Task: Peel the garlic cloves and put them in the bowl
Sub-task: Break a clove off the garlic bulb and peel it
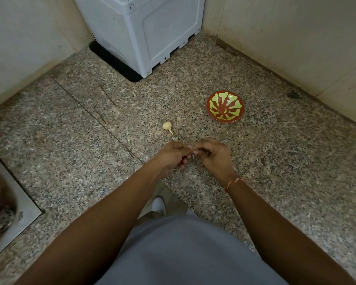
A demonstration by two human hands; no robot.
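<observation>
While the small cream garlic bulb [167,126] is lying on the speckled granite counter [275,161], you are pinching a barely visible clove between your left hand [173,156] and right hand [214,156], apparently peeling it near the red-and-green patterned bowl [225,106].

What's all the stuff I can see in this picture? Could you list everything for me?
Bowl: one, red with a yellow-green pattern, on the counter to the right.
Garlic bulb: one, cream, on the counter left of the bowl.
Counter: one, speckled grey-brown stone.
Appliance: one, pale grey box, at the back corner.
Sink: one, steel, at the left edge.
Wrist thread: one, red and white, on the right wrist.
Left hand: curled, fingertips meeting the right hand's; anything pinched is too small to tell.
Right hand: curled likewise.
</observation>
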